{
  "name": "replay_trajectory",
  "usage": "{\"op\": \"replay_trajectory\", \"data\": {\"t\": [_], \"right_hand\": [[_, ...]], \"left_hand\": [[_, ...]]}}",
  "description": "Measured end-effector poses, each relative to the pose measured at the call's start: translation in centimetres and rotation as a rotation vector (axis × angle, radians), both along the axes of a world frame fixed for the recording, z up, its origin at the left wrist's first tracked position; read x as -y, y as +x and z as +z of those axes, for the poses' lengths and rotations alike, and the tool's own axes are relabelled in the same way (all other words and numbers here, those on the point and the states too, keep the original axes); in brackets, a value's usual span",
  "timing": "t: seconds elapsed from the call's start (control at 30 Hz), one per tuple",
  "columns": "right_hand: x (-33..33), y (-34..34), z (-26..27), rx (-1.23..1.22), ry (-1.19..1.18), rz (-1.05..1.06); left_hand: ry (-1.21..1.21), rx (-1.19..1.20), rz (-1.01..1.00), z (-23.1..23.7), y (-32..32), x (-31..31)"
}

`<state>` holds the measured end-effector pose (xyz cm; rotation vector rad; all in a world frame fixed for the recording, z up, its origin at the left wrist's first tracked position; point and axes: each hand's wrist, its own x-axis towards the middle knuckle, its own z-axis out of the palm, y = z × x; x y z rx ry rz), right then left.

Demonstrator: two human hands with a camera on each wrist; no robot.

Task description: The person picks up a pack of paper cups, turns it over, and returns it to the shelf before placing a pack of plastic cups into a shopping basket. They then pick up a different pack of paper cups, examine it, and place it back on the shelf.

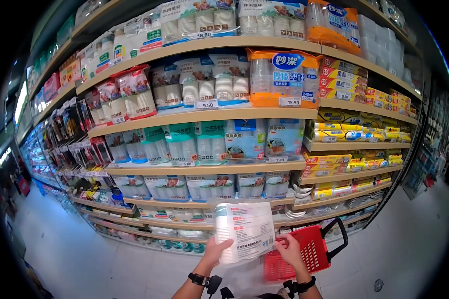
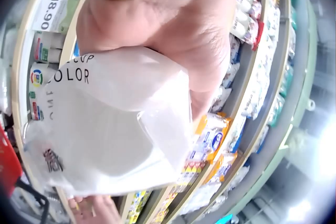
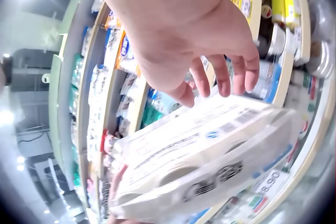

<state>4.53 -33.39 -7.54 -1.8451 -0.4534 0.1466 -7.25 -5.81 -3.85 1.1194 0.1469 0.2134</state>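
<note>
A clear-wrapped pack of white paper cups (image 1: 247,231) is held up in front of the shelves, its printed panel with red and black text facing the head camera. My left hand (image 1: 215,250) grips its left end, thumb over the front. In the left wrist view the pack (image 2: 121,124) covers most of the left fingers. My right hand (image 1: 290,250) is at the pack's lower right corner. The right wrist view shows its fingers (image 3: 223,79) loosely bent, tips right at the edge of the pack (image 3: 205,150), not wrapped round it.
A red shopping basket (image 1: 300,249) with a black handle (image 1: 345,239) stands on the floor at the right, behind my right hand. Ahead, wooden-edged shelves (image 1: 209,114) hold bagged cups, an orange cup pack (image 1: 283,79) and yellow rolls and boxes (image 1: 359,132). Pale tiled floor (image 1: 80,239) extends leftward.
</note>
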Motion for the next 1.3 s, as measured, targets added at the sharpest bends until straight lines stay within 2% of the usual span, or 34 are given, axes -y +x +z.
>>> {"op": "replay_trajectory", "data": {"t": [0.03, 0.1, 0.2, 0.3, 0.33, 0.43, 0.47, 0.57, 0.6, 0.7, 0.73, 0.77, 0.8, 0.83, 0.9, 0.97, 1.03, 1.07, 1.17, 1.23, 1.3], "right_hand": [[-1.9, -1.5, 1.5, -0.107, -0.01, 0.127], [-5.7, -4.4, 3.8, -0.051, 0.148, 0.241], [-9.6, -5.9, 5.3, 0.164, 0.136, 0.147], [-11.8, -6.9, 6.6, 0.109, 0.317, 0.169], [-11.9, -7.6, 8.0, 0.182, 0.332, 0.108], [-11.7, -8.6, 8.6, 0.122, 0.392, 0.109], [-11.7, -8.5, 8.4, 0.155, 0.458, 0.099], [-9.7, -7.2, 7.8, -0.227, 0.788, 0.152], [-8.7, -6.7, 7.6, -0.303, 0.862, 0.169], [-6.4, -5.6, 7.5, -0.396, 0.987, 0.221], [-5.6, -5.3, 7.7, -0.417, 0.979, 0.273], [-4.8, -4.2, 6.5, -0.475, 0.982, 0.308], [-4.5, -4.6, 7.8, -0.513, 0.996, 0.365], [-4.1, -4.5, 8.3, -0.519, 1.012, 0.409], [-3.2, -3.5, 7.9, -0.503, 1.072, 0.555], [-3.5, -4.8, 10.1, -0.405, 1.063, 0.558], [-3.1, -4.2, 10.0, -0.44, 1.063, 0.637], [-2.8, -3.7, 10.0, -0.454, 1.058, 0.681], [-0.4, -2.0, 8.6, -0.34, 0.758, 0.593], [-0.2, -2.5, 8.9, -0.253, 0.695, 0.552], [0.3, -2.9, 7.1, -0.364, 0.658, 0.284]], "left_hand": [[0.154, 0.01, 0.071, -0.1, 0.0, 0.2], [0.414, 0.035, 0.183, 0.6, -0.3, 1.2], [0.732, 0.02, 0.268, 2.8, -1.2, 3.0], [0.846, -0.004, 0.229, 4.5, -1.8, 4.8], [0.786, 0.192, 0.235, 2.4, -1.0, 4.8], [1.096, 0.284, 0.332, 2.3, -1.7, 4.4], [1.099, 0.246, 0.234, 3.3, -2.7, 4.3], [1.282, 0.332, 0.162, 5.5, -4.9, 4.4], [1.323, 0.429, 0.198, 6.3, -5.2, 3.8], [0.907, 0.455, 0.196, 5.0, -2.5, -0.8], [0.914, 0.437, 0.402, 4.4, -1.0, -2.5], [0.867, 0.373, 0.42, 5.5, -0.5, -4.6], [0.968, 0.321, 0.573, 4.5, 1.1, -6.9], [1.012, 0.291, 0.621, 3.8, 2.3, -9.2], [0.537, 0.18, 0.334, 6.0, 1.7, -10.8], [0.182, 0.212, -0.021, 6.8, 1.1, -12.2], [-0.098, 0.25, -0.322, 6.6, -0.1, -12.7], [-0.116, 0.245, -0.351, 5.9, -0.4, -12.7], [-0.114, 0.281, -0.457, 5.0, -1.4, -12.0], [-0.12, 0.225, -0.395, 3.0, -2.8, -11.2], [-0.08, 0.191, -0.415, -0.6, -3.7, -10.3]]}}
